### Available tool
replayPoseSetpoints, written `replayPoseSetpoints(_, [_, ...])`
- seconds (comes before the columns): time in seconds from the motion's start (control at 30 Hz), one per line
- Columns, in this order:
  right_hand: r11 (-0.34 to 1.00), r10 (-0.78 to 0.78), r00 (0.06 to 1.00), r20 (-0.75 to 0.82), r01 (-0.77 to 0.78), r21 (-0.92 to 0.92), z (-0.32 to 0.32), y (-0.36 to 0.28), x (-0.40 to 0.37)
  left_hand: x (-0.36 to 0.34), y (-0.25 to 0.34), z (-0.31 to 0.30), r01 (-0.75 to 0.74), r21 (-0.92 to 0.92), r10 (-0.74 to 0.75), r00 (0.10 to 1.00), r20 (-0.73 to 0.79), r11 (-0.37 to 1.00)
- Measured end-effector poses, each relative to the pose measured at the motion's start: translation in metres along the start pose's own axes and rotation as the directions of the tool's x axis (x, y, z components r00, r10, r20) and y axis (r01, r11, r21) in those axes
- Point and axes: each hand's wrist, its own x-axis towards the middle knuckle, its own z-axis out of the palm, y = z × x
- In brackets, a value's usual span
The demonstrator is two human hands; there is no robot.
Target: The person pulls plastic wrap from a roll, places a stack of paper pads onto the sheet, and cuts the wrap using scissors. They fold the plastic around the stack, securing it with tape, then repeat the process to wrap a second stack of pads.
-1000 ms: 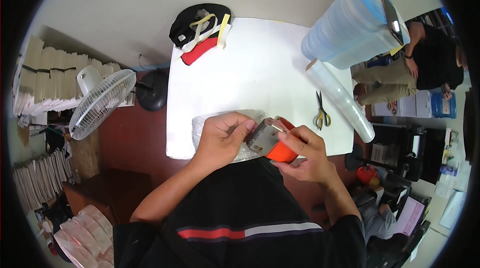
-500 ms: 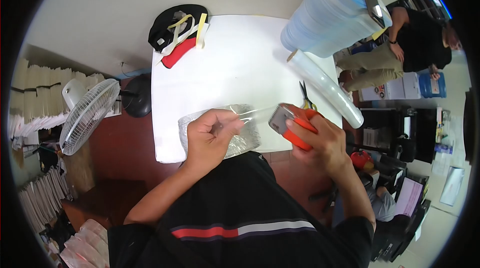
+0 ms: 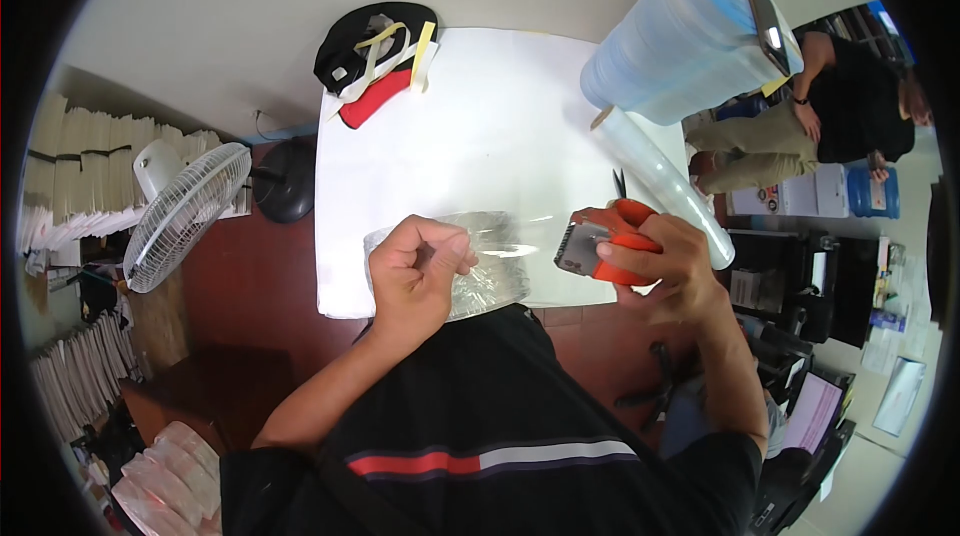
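Note:
My left hand (image 3: 410, 271) is closed in a pinch on the end of a clear tape strip (image 3: 508, 251). The strip runs rightward towards an orange-red tape dispenser (image 3: 590, 244) with a toothed metal front; whether it still joins the dispenser is hard to see. My right hand (image 3: 680, 261) grips that dispenser above the table's front edge. Below the strip, partly behind my left hand, lies a package in shiny clear wrap (image 3: 492, 286). Scissors (image 3: 619, 182) lie just beyond the dispenser, their handles mostly hidden by it.
A roll of clear film (image 3: 665, 186) lies along the right of the white table (image 3: 470, 136). Behind it stands a large bluish wrapped roll (image 3: 655, 41) with a phone (image 3: 765, 26) on top. A black-and-red pouch (image 3: 375, 61) sits back left. A fan (image 3: 195, 216) stands left; a person (image 3: 850, 101) stands right.
My right hand has moved right with the dispenser, away from my left hand, widening the gap between them. My left hand keeps its pinch. The whole view has shifted slightly.

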Motion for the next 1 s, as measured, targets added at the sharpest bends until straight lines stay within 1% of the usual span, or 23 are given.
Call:
replayPoseSetpoints(0.03, [0.998, -0.007, 0.999, -0.038, 0.009, 0.059, 0.001, 0.005, -0.001, 0.000, 0.000, 0.000, -0.003, 0.007, 0.003, 1.000, 0.010, 1.000])
replayPoseSetpoints(0.13, [0.994, -0.038, 0.998, -0.048, 0.042, 0.098, 0.002, 0.013, -0.007, -0.001, -0.002, 0.001, -0.004, 0.010, 0.003, 1.000, 0.027, 1.000])
replayPoseSetpoints(0.17, [0.998, -0.016, 1.000, -0.009, 0.017, 0.066, -0.001, 0.013, -0.010, -0.001, -0.002, 0.001, 0.000, 0.006, -0.001, 1.000, 0.028, 1.000])
replayPoseSetpoints(0.27, [0.995, -0.017, 1.000, -0.022, 0.019, 0.097, 0.001, 0.019, -0.016, 0.001, -0.001, 0.004, 0.011, -0.004, -0.011, 0.999, 0.039, 1.000])
replayPoseSetpoints(0.37, [0.995, -0.029, 0.999, -0.036, 0.032, 0.090, 0.004, 0.026, -0.019, 0.000, -0.002, 0.005, 0.021, -0.010, -0.020, 0.999, 0.046, 1.000])
replayPoseSetpoints(0.47, [0.993, -0.011, 1.000, -0.025, 0.014, 0.119, 0.007, 0.028, -0.019, 0.000, -0.001, 0.006, 0.018, -0.015, -0.018, 0.998, 0.056, 1.000])
replayPoseSetpoints(0.57, [0.996, -0.010, 1.000, -0.009, 0.011, 0.090, 0.008, 0.032, -0.020, -0.001, -0.001, 0.004, 0.019, -0.008, -0.019, 0.999, 0.046, 1.000])
replayPoseSetpoints(0.67, [0.999, 0.022, 0.999, 0.040, -0.020, -0.049, 0.006, 0.041, -0.027, -0.001, 0.001, 0.001, -0.002, 0.022, 0.001, 0.999, 0.046, 1.000])
replayPoseSetpoints(0.7, [0.996, -0.026, 1.000, 0.009, 0.027, -0.089, 0.008, 0.044, -0.024, -0.001, 0.001, 0.001, -0.013, 0.031, 0.012, 0.999, 0.047, 0.999])
replayPoseSetpoints(0.8, [0.969, 0.042, 0.999, 0.025, -0.035, -0.245, 0.023, 0.035, -0.017, -0.002, -0.003, 0.004, -0.035, 0.117, 0.022, 0.994, 0.110, 0.992])
replayPoseSetpoints(0.83, [0.962, 0.059, 0.998, -0.023, -0.063, -0.267, 0.032, 0.031, -0.010, -0.001, -0.003, 0.006, -0.038, 0.150, 0.018, 0.991, 0.134, 0.988])
replayPoseSetpoints(0.9, [0.953, 0.165, 0.985, -0.045, -0.171, -0.251, 0.051, 0.027, 0.000, -0.001, -0.001, 0.009, -0.050, 0.213, 0.009, 0.982, 0.189, 0.976])
replayPoseSetpoints(0.93, [0.943, 0.216, 0.975, -0.056, -0.223, -0.246, 0.060, 0.027, 0.006, 0.001, -0.002, 0.010, -0.056, 0.233, 0.009, 0.980, 0.198, 0.971])
replayPoseSetpoints(1.0, [0.935, 0.293, 0.951, -0.099, -0.307, -0.180, 0.079, 0.025, 0.026, 0.003, -0.003, 0.011, -0.074, 0.271, 0.018, 0.979, 0.203, 0.960])
